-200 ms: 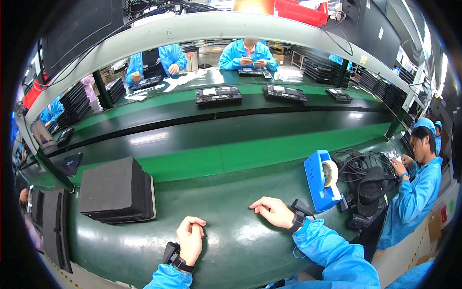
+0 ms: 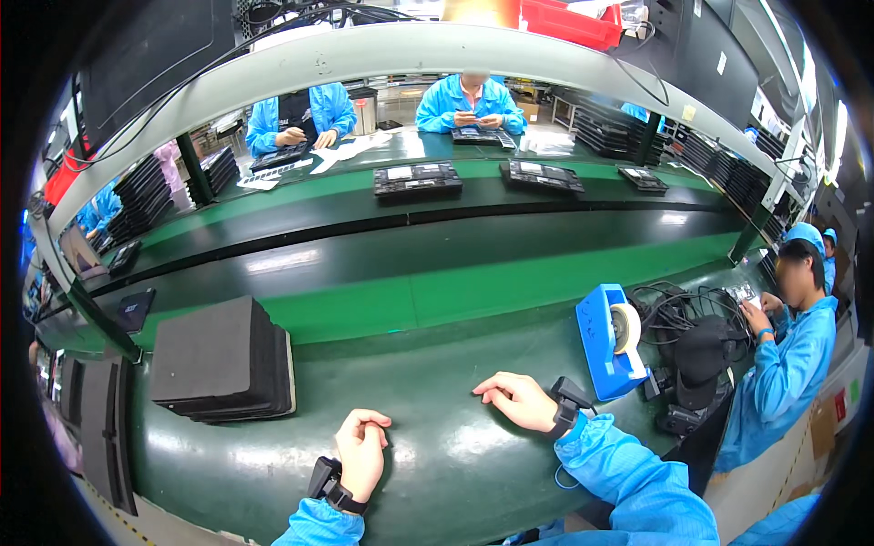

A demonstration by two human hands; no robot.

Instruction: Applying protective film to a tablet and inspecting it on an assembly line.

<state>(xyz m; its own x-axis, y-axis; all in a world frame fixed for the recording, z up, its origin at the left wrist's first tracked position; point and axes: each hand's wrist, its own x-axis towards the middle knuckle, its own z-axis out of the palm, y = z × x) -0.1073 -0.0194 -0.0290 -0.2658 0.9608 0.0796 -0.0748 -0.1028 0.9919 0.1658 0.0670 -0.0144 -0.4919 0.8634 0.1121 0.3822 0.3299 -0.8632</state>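
Seemingly idling, left grip [image 2: 361, 450] at seven o'clock and right grip [image 2: 517, 402] at five are curving half-open, empty, over the counter [image 2: 432, 487]; any grasp is requiring wider spreading.

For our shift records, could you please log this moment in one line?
left hand: empty, curled; right hand: empty, curled, nearest blue plastic tape dispenser; glossy green table: dark-grey rectangular foam-like stack at left

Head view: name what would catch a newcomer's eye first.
The bright blue tape dispenser stands out first, on the green bench to the right of the right hand. Next comes the thick stack of dark sheets, farther off and to the left of the left hand.
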